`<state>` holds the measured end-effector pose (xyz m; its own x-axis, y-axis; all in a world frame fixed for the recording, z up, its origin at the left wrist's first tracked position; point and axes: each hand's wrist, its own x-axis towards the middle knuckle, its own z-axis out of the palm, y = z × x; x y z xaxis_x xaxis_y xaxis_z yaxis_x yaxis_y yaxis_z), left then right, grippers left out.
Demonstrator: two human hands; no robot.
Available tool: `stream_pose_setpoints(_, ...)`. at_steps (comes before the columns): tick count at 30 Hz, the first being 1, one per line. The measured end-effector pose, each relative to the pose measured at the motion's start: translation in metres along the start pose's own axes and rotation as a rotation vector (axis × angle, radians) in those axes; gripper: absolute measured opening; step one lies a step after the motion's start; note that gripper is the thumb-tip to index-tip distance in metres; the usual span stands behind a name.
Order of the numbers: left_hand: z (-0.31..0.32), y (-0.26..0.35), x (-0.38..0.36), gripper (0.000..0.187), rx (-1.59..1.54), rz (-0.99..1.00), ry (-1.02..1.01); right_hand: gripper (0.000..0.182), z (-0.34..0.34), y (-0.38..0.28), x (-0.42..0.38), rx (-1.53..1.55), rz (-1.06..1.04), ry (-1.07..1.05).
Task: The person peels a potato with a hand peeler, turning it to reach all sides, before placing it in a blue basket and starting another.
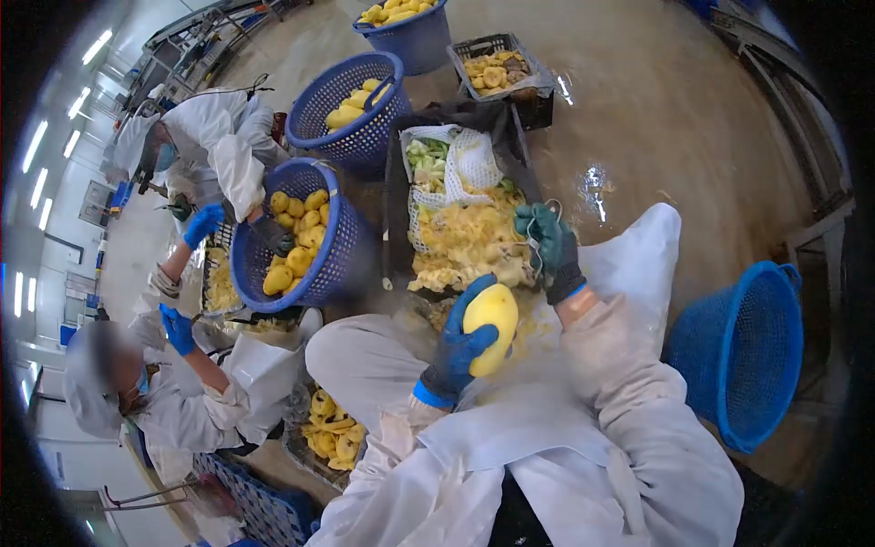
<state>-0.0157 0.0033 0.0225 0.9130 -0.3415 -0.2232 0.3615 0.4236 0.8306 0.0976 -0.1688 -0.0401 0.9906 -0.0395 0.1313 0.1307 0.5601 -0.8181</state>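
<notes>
My left hand, in a blue glove, is closed around a smooth yellow mango held above my lap. To its upper right, my right hand, in a green glove, has its fingers wrapped around a thin metal-framed peeler, whose blade I cannot make out clearly. The peeler is apart from the mango. Just beyond both hands, a dark crate holds a heap of yellow peelings, white foam netting and green scraps.
A blue basket of mangoes stands left of the crate, with more filled baskets behind. Another blue basket is at my right. Two co-workers in white sit on the left. A crate of yellow pieces lies by my left leg.
</notes>
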Motion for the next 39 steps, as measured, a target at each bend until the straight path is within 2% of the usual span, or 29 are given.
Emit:
stream_pose_setpoints(1,0.0,-0.001,-0.002,0.074,0.021,0.012,0.012,0.023,0.015,-0.015,-0.007,0.127,0.117,0.042)
stream_pose_setpoints(3,0.002,0.001,-0.002,0.074,0.033,0.014,-0.009,0.023,0.028,-0.008,-0.025,-0.181,-0.005,-0.133)
stream_pose_setpoints(4,0.003,0.003,0.002,0.073,0.048,0.018,-0.03,0.025,0.017,0.004,-0.019,-0.139,0.016,-0.052)
stream_pose_setpoints(5,-0.013,-0.014,0.009,0.074,0.23,0.166,0.052,0.026,0.002,0.014,-0.013,-0.094,0.042,0.029)
stream_pose_setpoints(6,-0.017,-0.018,0.008,0.074,0.228,0.159,0.026,0.027,-0.015,0.023,-0.004,-0.047,0.063,0.099)
stream_pose_setpoints(7,-0.019,-0.013,0.007,0.074,0.236,0.159,-0.008,0.02,-0.019,0.011,0.004,-0.045,-0.014,0.087)
stream_pose_setpoints(10,-0.01,-0.007,-0.002,0.073,0.132,0.082,0.011,0.021,0.007,0.001,-0.012,0.267,0.078,0.117)
stream_pose_setpoints(11,-0.005,-0.001,0.001,0.071,0.116,0.076,-0.011,0.024,0.017,-0.01,-0.02,-0.316,-0.06,-0.153)
stream_pose_setpoints(14,-0.011,-0.009,0.002,0.069,0.183,0.143,-0.012,0.028,-0.014,0.03,-0.004,-0.167,-0.023,0.078)
stream_pose_setpoints(15,-0.015,-0.007,0.001,0.069,0.167,0.143,-0.038,0.031,-0.024,0.024,-0.001,-0.176,-0.085,0.116)
stream_pose_setpoints(17,-0.015,-0.001,-0.002,0.065,0.159,0.131,-0.026,0.032,-0.004,-0.012,-0.003,-0.096,-0.017,0.244)
stream_pose_setpoints(18,-0.009,0.003,-0.005,0.065,0.017,0.062,0.008,0.032,0.003,-0.028,-0.007,-0.066,0.025,0.306)
stream_pose_setpoints(21,-0.009,0.003,0.0,0.062,-0.444,-0.128,0.07,0.03,0.013,-0.044,-0.024,-0.01,0.059,0.14)
stream_pose_setpoints(23,-0.004,-0.005,-0.003,0.062,-0.672,-0.016,0.075,0.028,0.022,-0.042,-0.042,-0.022,0.077,0.048)
stream_pose_setpoints(25,0.0,-0.012,-0.003,0.062,-0.536,0.139,0.068,0.025,0.04,-0.033,-0.062,-0.056,0.134,-0.015)
stream_pose_setpoints(26,0.001,-0.015,0.0,0.062,-0.286,0.233,0.055,0.024,0.047,-0.028,-0.065,-0.033,0.182,-0.04)
stream_pose_setpoints(27,0.001,-0.019,0.004,0.062,-0.035,0.324,0.042,0.024,0.047,-0.026,-0.062,-0.313,-0.046,-0.114)
stream_pose_setpoints(28,-0.006,-0.025,0.008,0.061,0.485,0.53,0.045,0.024,0.046,-0.021,-0.056,-0.59,-0.276,-0.187)
stream_pose_setpoints(29,-0.014,-0.031,0.012,0.06,0.974,0.763,0.157,0.023,0.044,-0.015,-0.047,-0.864,-0.51,-0.259)
stream_pose_setpoints(31,-0.039,-0.04,0.015,0.06,-0.302,0.037,-0.21,0.024,0.001,0.0,-0.011,-0.608,-0.299,0.048)
stream_pose_setpoints(32,-0.043,-0.039,0.016,0.06,-0.454,-0.06,-0.245,0.024,-0.006,-0.001,-0.001,-0.472,-0.193,0.199)
stream_pose_setpoints(33,-0.046,-0.039,0.018,0.06,-0.604,-0.164,-0.266,0.025,-0.008,0.001,0.002,-0.331,-0.115,0.214)
stream_pose_setpoints(35,-0.036,-0.048,0.013,0.06,0.019,0.196,-0.027,0.026,0.007,-0.018,-0.015,-0.066,0.068,0.237)
stream_pose_setpoints(36,-0.029,-0.043,0.012,0.061,0.363,0.441,0.0,0.026,0.02,-0.022,-0.032,-0.074,0.071,0.143)
stream_pose_setpoints(37,-0.021,-0.037,0.011,0.062,0.7,0.683,0.116,0.026,0.039,-0.023,-0.053,-0.079,0.073,0.052)
stream_pose_setpoints(39,-0.011,-0.031,0.012,0.062,0.078,0.384,0.072,0.027,0.051,-0.022,-0.063,-0.194,0.042,-0.073)
